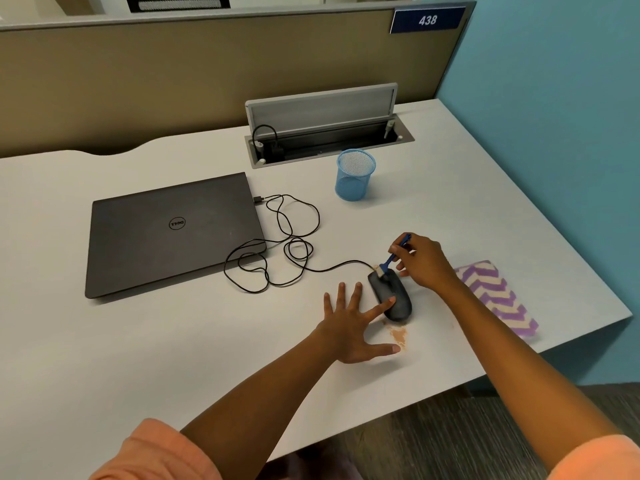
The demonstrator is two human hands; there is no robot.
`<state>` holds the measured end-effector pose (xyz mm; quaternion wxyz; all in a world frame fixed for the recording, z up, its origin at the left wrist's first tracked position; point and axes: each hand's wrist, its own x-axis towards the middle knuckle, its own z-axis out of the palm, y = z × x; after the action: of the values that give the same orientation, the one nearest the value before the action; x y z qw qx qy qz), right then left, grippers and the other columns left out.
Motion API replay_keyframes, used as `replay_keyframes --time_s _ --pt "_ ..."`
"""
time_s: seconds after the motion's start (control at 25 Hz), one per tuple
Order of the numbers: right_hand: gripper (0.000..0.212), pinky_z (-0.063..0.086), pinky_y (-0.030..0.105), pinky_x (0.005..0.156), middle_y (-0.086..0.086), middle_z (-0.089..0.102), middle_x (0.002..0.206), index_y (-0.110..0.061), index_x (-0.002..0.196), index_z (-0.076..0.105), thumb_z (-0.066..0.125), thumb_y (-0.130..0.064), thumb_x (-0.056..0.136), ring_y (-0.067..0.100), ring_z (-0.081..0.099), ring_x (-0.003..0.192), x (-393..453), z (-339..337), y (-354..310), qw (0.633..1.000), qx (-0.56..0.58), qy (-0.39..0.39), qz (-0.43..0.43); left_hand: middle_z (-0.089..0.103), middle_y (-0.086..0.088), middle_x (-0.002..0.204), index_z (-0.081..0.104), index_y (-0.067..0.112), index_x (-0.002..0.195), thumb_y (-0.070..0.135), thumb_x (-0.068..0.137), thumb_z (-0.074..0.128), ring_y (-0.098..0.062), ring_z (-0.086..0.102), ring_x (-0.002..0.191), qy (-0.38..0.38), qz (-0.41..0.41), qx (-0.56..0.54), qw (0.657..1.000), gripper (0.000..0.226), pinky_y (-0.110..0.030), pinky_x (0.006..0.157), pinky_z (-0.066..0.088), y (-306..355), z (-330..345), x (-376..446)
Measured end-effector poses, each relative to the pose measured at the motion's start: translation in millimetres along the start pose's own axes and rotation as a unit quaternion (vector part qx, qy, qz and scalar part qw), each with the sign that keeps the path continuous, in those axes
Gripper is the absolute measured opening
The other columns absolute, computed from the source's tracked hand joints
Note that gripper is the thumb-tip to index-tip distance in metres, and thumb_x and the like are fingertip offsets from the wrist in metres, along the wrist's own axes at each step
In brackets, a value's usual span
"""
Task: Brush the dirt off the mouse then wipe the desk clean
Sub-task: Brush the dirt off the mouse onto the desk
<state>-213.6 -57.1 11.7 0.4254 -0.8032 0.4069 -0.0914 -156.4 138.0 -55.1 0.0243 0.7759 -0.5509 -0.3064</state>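
Note:
A black wired mouse (393, 297) lies on the white desk (173, 341), right of centre. My right hand (422, 263) grips a small blue brush (393, 258), whose bristles touch the far end of the mouse. My left hand (349, 325) is spread flat on the desk, its index fingertip pressing on the mouse's left side. A patch of tan dirt (398, 336) lies on the desk just in front of the mouse, by my left thumb. A purple and cream zigzag cloth (498, 299) lies to the right, partly hidden behind my right forearm.
A closed dark laptop (169, 233) lies at the left, with the mouse's black cable (287, 251) looped beside it. A blue mesh cup (355, 174) stands behind the mouse. An open cable hatch (325, 133) sits at the back. The desk's right edge runs near the cloth.

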Motion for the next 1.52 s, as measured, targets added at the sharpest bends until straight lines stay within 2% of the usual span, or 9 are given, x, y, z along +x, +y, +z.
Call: replay_keyframes --time_s 0.16,0.24,0.36,0.52,0.72,0.92,1.16,1.4,1.52 --pt "0.023 0.06 0.032 0.07 0.017 0.069 0.102 -0.005 0.11 0.063 0.055 -0.023 0.096 0.023 0.069 0.079 0.5 2.7 0.7 0.999 -0.01 0.032 0.006 -0.027 -0.01 0.164 -0.021 0.063 0.144 0.095 0.074 0.03 -0.044 -0.035 0.144 -0.009 -0.001 0.002 1.0 0.092 -0.067 0.11 -0.02 0.7 -1.5 -0.4" --pt "0.016 0.059 0.028 0.065 0.015 0.069 0.099 -0.009 0.103 0.062 0.056 -0.022 0.096 0.021 0.068 0.074 0.5 0.4 2.4 1.0 -0.022 0.009 0.008 -0.027 -0.01 0.164 -0.021 0.063 0.144 0.095 0.074 0.03 -0.044 -0.034 0.144 -0.013 -0.002 0.003 1.0 0.092 -0.067 0.11 -0.019 0.4 -2.9 -0.5" --pt "0.01 0.061 0.032 0.066 0.015 0.07 0.092 -0.013 0.093 0.06 0.057 -0.021 0.096 0.021 0.069 0.069 -0.2 -3.7 5.1 0.998 -0.061 -0.021 0.0 -0.027 -0.01 0.164 -0.021 0.063 0.144 0.095 0.074 0.03 -0.044 -0.034 0.144 -0.017 -0.001 0.004 1.0 0.092 -0.068 0.11 -0.019 1.1 -3.7 -0.5" --pt "0.009 0.057 0.023 0.06 0.01 0.068 0.091 -0.012 0.097 0.062 0.057 -0.02 0.095 0.018 0.068 0.068 2.7 2.1 -1.5 0.999 -0.038 0.015 0.002 -0.028 -0.01 0.164 -0.02 0.061 0.146 0.093 0.076 0.032 -0.044 -0.034 0.144 -0.024 -0.002 0.004 1.0 0.093 -0.068 0.111 -0.017 1.9 -6.6 -0.7" --pt "0.008 0.059 0.025 0.061 0.009 0.069 0.088 -0.018 0.09 0.062 0.057 -0.021 0.095 0.019 0.069 0.068 0.7 -0.6 8.1 0.997 -0.076 -0.012 -0.006 -0.026 -0.011 0.165 -0.018 0.062 0.147 0.092 0.077 0.033 -0.044 -0.033 0.144 -0.022 0.0 -0.001 1.0 0.092 -0.068 0.112 -0.017 2.8 -7.9 -3.4" --pt "0.01 0.062 0.036 0.069 0.008 0.07 0.088 -0.017 0.09 0.064 0.057 -0.02 0.096 0.02 0.07 0.068 -0.7 9.3 0.7 0.998 -0.046 0.033 -0.018 -0.027 -0.011 0.164 -0.018 0.06 0.148 0.091 0.078 0.034 -0.044 -0.033 0.145 -0.025 -0.003 0.0 1.0 0.092 -0.068 0.112 -0.016 3.7 -9.4 -4.4" --pt "0.005 0.061 0.042 0.077 0.012 0.071 0.09 -0.016 0.089 0.064 0.061 -0.018 0.092 0.027 0.07 0.076 -4.4 -7.0 10.6 0.989 -0.147 -0.024 0.016 -0.026 -0.011 0.164 -0.019 0.061 0.147 0.092 0.078 0.034 -0.044 -0.033 0.145 -0.023 -0.001 0.001 1.0 0.092 -0.067 0.112 -0.016 3.3 -8.9 -5.0" --pt "0.011 0.061 0.042 0.077 0.013 0.071 0.096 -0.01 0.096 0.067 0.057 -0.016 0.095 0.028 0.071 0.076 -8.7 -0.1 -6.3 0.998 -0.062 0.032 -0.001 -0.026 -0.011 0.165 -0.019 0.061 0.147 0.092 0.077 0.034 -0.045 -0.032 0.145 -0.021 0.0 0.006 1.0 0.093 -0.067 0.112 -0.015 2.6 -7.4 -3.6" --pt "0.01 0.06 0.043 0.079 0.014 0.071 0.094 -0.011 0.095 0.066 0.057 -0.017 0.095 0.029 0.07 0.078 -18.4 -7.8 1.9 0.994 -0.107 -0.011 0.02 -0.026 -0.011 0.165 -0.019 0.061 0.147 0.093 0.076 0.034 -0.045 -0.032 0.145 -0.029 -0.003 0.008 1.0 0.094 -0.067 0.113 -0.015 1.7 -8.7 -2.8"
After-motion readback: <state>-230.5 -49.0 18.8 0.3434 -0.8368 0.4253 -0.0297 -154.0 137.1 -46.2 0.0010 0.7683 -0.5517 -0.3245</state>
